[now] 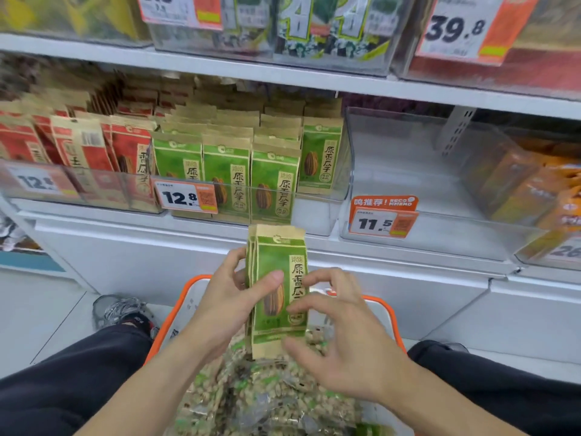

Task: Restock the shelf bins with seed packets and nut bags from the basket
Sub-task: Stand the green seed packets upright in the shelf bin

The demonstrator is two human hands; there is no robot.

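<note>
My left hand (229,297) grips a small stack of green seed packets (278,265), held upright above the orange-rimmed basket (185,306), thumb across the front packet. My right hand (342,335) hovers at the stack's right edge with fingers spread, fingertips touching or nearly touching the front packet. The basket below holds clear nut bags (264,394). Straight ahead on the shelf, a clear bin (341,171) holds rows of the same green packets (226,174), with free room at its front right.
Red seed packets (91,152) fill the bin to the left. A nearly empty clear bin (424,184) with an 11.5 price tag (382,218) stands to the right, orange packs (534,190) beyond it. My knees flank the basket; a shoe (121,309) rests on the floor left.
</note>
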